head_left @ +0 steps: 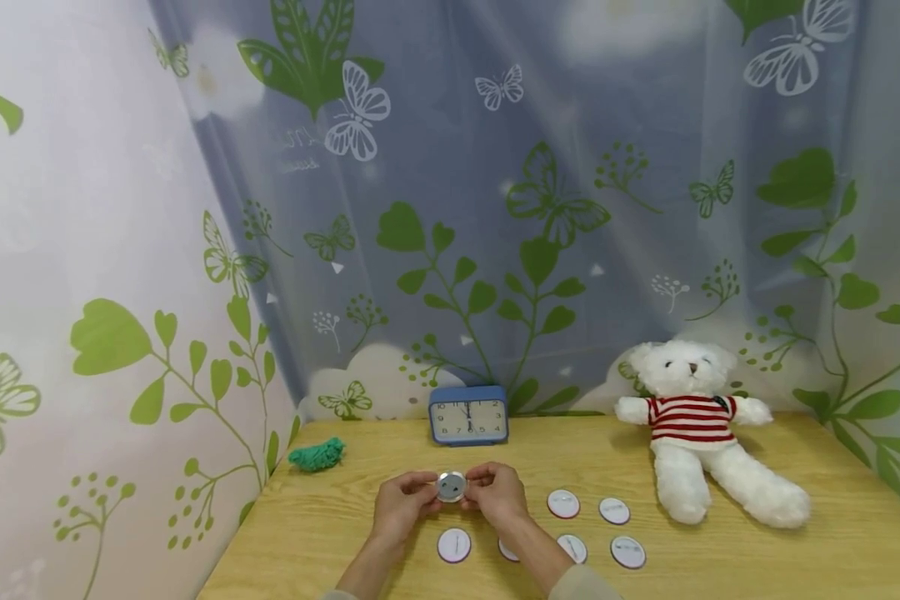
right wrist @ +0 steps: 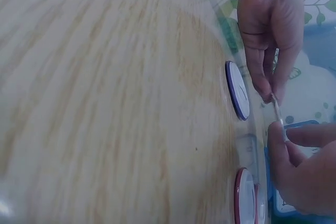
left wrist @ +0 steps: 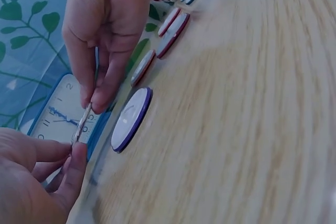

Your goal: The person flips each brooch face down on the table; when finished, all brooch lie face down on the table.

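Note:
A small round badge [head_left: 452,487] with a silver rim, a grey face and two dark marks is held up above the table between both hands. My left hand [head_left: 403,505] pinches its left edge between thumb and fingers, and my right hand [head_left: 499,495] pinches the right edge. The wrist views show the badge [left wrist: 82,123] thin and edge-on. Below it lies a white round badge [head_left: 453,545] with a purple rim and a pin across its back. Another badge [head_left: 507,551] is partly hidden under my right forearm.
To the right lie several more white badges: one [head_left: 563,503], another [head_left: 614,511], a third [head_left: 572,548] and one nearer [head_left: 627,552]. A blue clock [head_left: 468,416] stands at the back, a green yarn bundle [head_left: 317,455] lies left, and a white teddy bear [head_left: 693,433] sits right.

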A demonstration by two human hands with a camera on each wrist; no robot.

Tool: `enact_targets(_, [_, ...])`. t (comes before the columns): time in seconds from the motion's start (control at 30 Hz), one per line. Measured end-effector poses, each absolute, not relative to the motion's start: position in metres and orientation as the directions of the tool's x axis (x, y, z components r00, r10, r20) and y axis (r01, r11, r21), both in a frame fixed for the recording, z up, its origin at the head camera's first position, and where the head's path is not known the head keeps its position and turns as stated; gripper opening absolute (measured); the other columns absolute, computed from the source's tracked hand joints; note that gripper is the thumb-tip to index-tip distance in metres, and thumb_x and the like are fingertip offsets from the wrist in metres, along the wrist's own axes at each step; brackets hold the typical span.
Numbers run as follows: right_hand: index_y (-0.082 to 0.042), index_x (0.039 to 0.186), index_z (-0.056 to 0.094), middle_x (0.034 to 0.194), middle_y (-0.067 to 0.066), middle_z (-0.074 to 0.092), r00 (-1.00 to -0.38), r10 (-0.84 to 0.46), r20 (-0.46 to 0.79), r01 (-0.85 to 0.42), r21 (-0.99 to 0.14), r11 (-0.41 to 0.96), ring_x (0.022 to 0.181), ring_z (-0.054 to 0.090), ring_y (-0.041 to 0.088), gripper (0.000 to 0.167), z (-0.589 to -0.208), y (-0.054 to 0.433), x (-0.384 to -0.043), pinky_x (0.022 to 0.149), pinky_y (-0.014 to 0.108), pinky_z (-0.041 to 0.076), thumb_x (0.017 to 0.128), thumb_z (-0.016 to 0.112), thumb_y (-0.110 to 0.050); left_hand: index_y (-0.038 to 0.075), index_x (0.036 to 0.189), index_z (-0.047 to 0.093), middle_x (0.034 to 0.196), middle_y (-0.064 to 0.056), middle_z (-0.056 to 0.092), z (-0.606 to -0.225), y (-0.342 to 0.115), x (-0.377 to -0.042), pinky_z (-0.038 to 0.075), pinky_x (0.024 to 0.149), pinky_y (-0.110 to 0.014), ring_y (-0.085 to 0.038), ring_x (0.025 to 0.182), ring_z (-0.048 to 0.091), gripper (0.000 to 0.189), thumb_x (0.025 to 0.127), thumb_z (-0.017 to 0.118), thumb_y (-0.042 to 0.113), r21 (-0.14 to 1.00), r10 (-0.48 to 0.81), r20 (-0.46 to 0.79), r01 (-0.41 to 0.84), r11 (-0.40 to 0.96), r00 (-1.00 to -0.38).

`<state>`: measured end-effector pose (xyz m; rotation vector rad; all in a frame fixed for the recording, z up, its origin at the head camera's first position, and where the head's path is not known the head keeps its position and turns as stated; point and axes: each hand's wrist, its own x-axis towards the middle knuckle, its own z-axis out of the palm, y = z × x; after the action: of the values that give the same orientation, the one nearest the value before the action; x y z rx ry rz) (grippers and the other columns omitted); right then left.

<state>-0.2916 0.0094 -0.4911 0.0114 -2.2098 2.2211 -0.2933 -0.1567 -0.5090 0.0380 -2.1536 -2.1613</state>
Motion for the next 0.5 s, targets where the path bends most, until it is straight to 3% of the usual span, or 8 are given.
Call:
enact_targets(0.3, [0.014, 0.106, 0.071, 0.092, 0.016, 0.074, -0.998, -0.020, -0.052, 0.048, -0.986, 0.157, 0.071, 0.073, 0.017, 0.020, -0.4913, 0.0116, -0.2922, 0.069, 0.029, 0.063, 0.091, 0.065, 0.002, -0.021, 0.108, 0.068, 0.088, -0.017, 0.073, -0.5095, -0.1561, -0.2952, 0.061, 0.061, -0.026, -0.011, 0.066, 0.066, 0.019, 0.094, 0.067, -0.008, 0.995, -0.127, 0.021, 0.008, 0.099, -0.992])
enact_targets(0.5, [0.016, 0.100, 0.071, 0.085, 0.017, 0.072, -0.996, -0.031, -0.078, 0.075, -0.993, 0.090, 0.069, 0.072, 0.014, 0.026, -0.4893, 0.0122, -0.2883, 0.067, 0.026, 0.063, 0.089, 0.055, -0.002, -0.018, 0.106, 0.070, 0.085, -0.014, 0.074, -0.5040, -0.1554, -0.2973, 0.062, 0.064, -0.027, -0.011, 0.066, 0.067, 0.026, 0.096, 0.060, 0.004, 0.987, -0.133, -0.035, -0.055, 0.152, -0.991])
